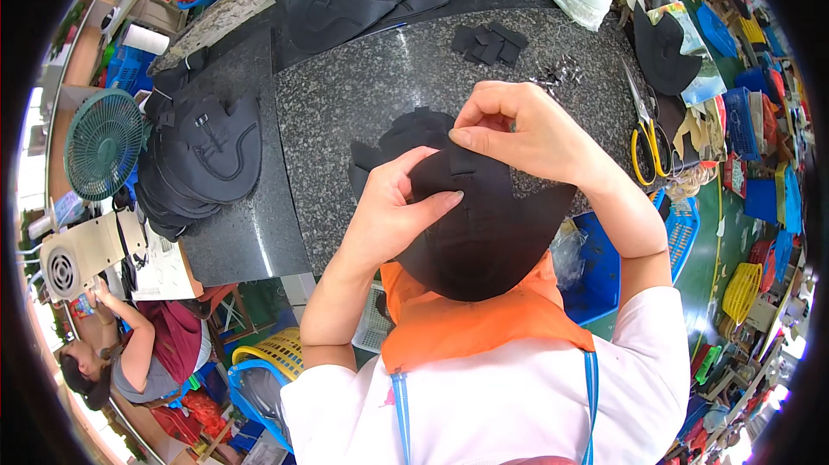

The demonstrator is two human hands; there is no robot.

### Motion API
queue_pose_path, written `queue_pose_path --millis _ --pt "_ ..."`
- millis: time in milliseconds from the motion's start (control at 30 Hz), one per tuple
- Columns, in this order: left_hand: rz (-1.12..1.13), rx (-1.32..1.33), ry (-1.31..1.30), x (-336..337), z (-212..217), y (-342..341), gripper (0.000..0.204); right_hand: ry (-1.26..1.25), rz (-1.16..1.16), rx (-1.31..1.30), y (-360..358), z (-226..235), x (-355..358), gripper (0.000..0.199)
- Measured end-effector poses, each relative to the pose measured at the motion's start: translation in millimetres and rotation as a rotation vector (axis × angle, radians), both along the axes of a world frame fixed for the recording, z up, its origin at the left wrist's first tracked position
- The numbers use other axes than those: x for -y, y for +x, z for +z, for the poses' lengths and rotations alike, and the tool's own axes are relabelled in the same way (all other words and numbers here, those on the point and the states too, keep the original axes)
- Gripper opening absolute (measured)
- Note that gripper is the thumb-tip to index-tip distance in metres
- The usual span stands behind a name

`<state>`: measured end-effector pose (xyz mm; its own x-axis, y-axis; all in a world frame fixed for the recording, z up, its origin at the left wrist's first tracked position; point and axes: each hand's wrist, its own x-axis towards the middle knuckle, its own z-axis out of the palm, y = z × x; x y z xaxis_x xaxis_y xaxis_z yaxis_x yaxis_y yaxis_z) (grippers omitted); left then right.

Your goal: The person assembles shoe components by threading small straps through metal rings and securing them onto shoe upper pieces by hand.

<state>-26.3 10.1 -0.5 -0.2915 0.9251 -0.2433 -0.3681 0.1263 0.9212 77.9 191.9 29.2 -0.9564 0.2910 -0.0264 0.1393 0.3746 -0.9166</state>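
Left hand: left hand lies palm-down on the large black curved fabric panel, fingers stretched flat and pressing it, gripping nothing.
Right hand: right hand is pinched shut, thumb and forefinger grasping a small black rectangular fabric strip at the upper part of the panel.
Panel position: it rests at the near edge of the speckled grey granite worktable, overhanging toward the person's orange apron, on top of further black cut pieces.
Strip position: it lies against the panel's surface, just under the right fingertips.
Small patches: a loose heap of small black fabric rectangles sits farther back on the table, well apart from both hands.
Metal parts: a scatter of small metal fittings lies beside that heap.
Scissors: yellow-handled scissors lie at the right of the table, near the right wrist.
Left stack: a pile of black shaped panels stands at the left end of the table.
Fan: a green round desk fan stands beyond that pile.
Bystander: another person sits at lower left, apart from this work.
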Motion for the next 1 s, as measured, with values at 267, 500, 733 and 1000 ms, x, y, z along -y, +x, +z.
queue_pose_path --millis 267,500,733,1000 --pt "-0.060 -0.067 -0.064 0.0 -16.3 7.0 0.031 -0.362 -0.006 0.240 25.3 -67.4 -13.6 0.030" --pt "0.198 -0.231 0.106 -1.9 -25.1 11.2 0.068 1.140 -0.280 0.043 69.6 -101.4 -90.7 0.009" --pt "0.110 -0.637 -0.086 1.6 -32.5 4.3 0.030 0.998 -0.307 -0.112 54.9 -96.8 -77.8 0.008" --pt "0.067 -0.844 0.005 -2.2 -8.6 10.3 0.013 -0.210 0.006 -0.091 31.0 -42.8 13.6 0.024"
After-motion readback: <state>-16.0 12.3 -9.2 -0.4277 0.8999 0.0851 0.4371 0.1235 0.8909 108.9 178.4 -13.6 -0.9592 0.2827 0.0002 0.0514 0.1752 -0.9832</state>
